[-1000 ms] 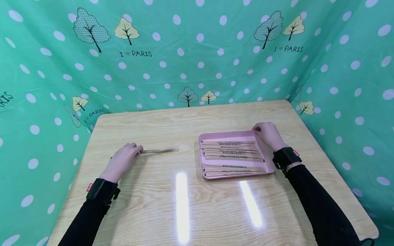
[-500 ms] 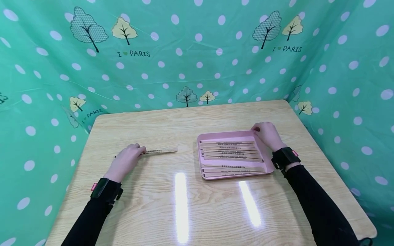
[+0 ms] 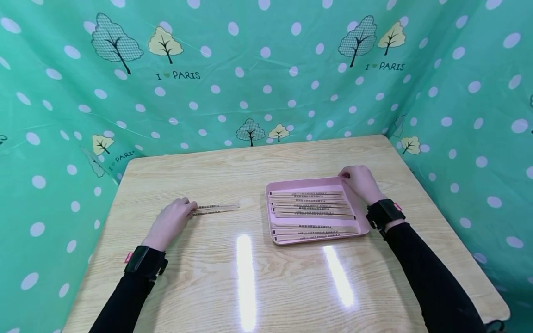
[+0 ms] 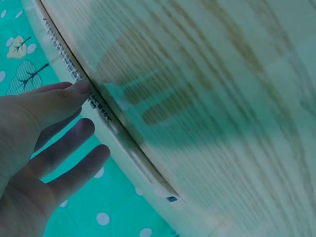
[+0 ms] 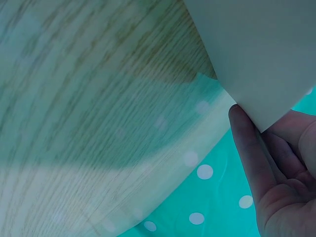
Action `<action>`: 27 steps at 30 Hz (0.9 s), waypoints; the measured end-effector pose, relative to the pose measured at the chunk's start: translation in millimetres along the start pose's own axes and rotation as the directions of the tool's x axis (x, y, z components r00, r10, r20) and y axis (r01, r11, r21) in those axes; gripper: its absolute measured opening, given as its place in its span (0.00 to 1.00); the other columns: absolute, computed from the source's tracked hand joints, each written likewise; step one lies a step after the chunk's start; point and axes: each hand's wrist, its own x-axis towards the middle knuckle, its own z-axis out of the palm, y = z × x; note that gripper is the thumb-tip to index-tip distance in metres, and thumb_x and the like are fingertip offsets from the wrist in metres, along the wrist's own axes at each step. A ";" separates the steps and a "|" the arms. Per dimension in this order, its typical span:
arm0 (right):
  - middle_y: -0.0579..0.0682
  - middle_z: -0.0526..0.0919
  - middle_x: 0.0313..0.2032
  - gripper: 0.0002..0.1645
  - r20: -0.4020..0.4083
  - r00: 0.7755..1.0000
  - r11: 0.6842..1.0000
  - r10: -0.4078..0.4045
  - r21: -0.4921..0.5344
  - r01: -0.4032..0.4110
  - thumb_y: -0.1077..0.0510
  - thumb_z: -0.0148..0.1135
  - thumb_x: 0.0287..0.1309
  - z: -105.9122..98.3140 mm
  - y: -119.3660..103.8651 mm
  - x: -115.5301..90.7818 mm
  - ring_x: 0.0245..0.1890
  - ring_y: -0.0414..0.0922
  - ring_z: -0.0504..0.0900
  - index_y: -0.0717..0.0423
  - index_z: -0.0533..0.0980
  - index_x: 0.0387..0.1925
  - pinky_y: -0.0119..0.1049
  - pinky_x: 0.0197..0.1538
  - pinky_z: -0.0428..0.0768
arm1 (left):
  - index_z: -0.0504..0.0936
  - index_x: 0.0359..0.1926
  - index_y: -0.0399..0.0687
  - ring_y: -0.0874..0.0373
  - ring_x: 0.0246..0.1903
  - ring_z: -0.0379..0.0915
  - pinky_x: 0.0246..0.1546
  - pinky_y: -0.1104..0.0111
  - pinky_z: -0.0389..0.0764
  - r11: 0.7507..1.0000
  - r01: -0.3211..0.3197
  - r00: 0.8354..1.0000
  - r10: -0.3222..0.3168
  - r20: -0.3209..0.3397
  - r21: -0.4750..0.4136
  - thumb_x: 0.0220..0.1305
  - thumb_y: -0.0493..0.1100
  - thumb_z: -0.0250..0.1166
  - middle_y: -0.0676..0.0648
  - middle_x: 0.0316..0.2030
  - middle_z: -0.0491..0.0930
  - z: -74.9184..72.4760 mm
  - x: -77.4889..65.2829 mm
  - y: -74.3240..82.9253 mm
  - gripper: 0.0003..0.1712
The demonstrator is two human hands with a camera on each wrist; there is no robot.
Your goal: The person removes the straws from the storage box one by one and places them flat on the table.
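At the left of the table, my left hand [image 3: 172, 223] pinches a slim paper-wrapped straw [image 3: 222, 206] between thumb and fingertips. Two printed strips show beyond the fingers in the head view; whether both are separate straws I cannot tell. The left wrist view shows the straw [image 4: 126, 140] lying along the fingertips, the other fingers spread beside it. My right hand [image 3: 361, 182] grips the far right corner of a pink tray [image 3: 361, 217]. In the right wrist view its fingers hold the tray corner [image 5: 261, 74] from beneath. Several wrapped straws [image 3: 314, 213] lie lengthwise in the tray, in two groups.
The wood-grain table [image 3: 200, 286] reflects two bright light strips in front of the tray. Green dotted curtains [image 3: 266, 69] hang behind and at both sides of the table. Bare tabletop lies between the left hand's straw and the tray.
At the left hand the view of the straw goes from one visible strip to two, and the hand has shifted slightly nearer. The right hand keeps its hold on the tray, which stays put.
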 end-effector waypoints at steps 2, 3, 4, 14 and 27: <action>0.67 0.87 0.45 0.11 0.004 1.000 1.000 0.004 0.001 -0.004 0.70 0.59 0.67 0.1 0.3 -0.5 0.48 0.62 0.85 0.68 0.84 0.46 0.54 0.52 0.82 | 0.84 0.38 0.42 0.49 0.31 0.77 0.30 0.58 0.80 1.000 0.009 1.000 -0.009 0.005 -0.002 0.62 0.31 0.69 0.44 0.30 0.79 0.6 -0.4 0.7 0.05; 0.67 0.87 0.45 0.11 0.005 1.000 1.000 0.005 0.000 -0.005 0.70 0.59 0.67 0.2 0.5 -0.7 0.48 0.62 0.85 0.68 0.84 0.46 0.54 0.52 0.82 | 0.84 0.38 0.43 0.49 0.31 0.77 0.30 0.58 0.80 1.000 0.012 1.000 -0.012 0.008 -0.005 0.62 0.31 0.70 0.44 0.30 0.79 0.8 -0.5 0.9 0.05; 0.67 0.87 0.45 0.11 0.006 1.000 1.000 0.004 0.001 -0.004 0.70 0.59 0.67 0.4 0.8 -0.9 0.48 0.62 0.85 0.68 0.84 0.46 0.54 0.52 0.82 | 0.84 0.38 0.42 0.49 0.31 0.77 0.30 0.58 0.80 1.000 0.012 1.000 -0.012 0.010 -0.007 0.62 0.31 0.70 0.44 0.30 0.79 1.1 -0.4 1.2 0.06; 0.66 0.87 0.44 0.10 -0.009 1.000 1.000 -0.014 0.001 0.014 0.70 0.59 0.66 2.1 1.8 -1.3 0.47 0.62 0.85 0.68 0.84 0.45 0.54 0.51 0.82 | 0.84 0.39 0.43 0.49 0.32 0.80 0.32 0.59 0.82 1.000 0.015 1.000 -0.015 0.011 0.003 0.63 0.31 0.69 0.44 0.31 0.80 6.3 2.7 1.3 0.06; 0.66 0.87 0.45 0.11 -0.005 1.000 1.000 -0.010 -0.002 0.010 0.69 0.58 0.67 -2.1 -0.2 -0.5 0.48 0.62 0.85 0.68 0.84 0.45 0.54 0.53 0.82 | 0.84 0.39 0.43 0.50 0.32 0.79 0.32 0.59 0.81 1.000 0.016 1.000 -0.015 0.009 -0.003 0.62 0.32 0.70 0.44 0.31 0.80 8.3 6.9 4.2 0.05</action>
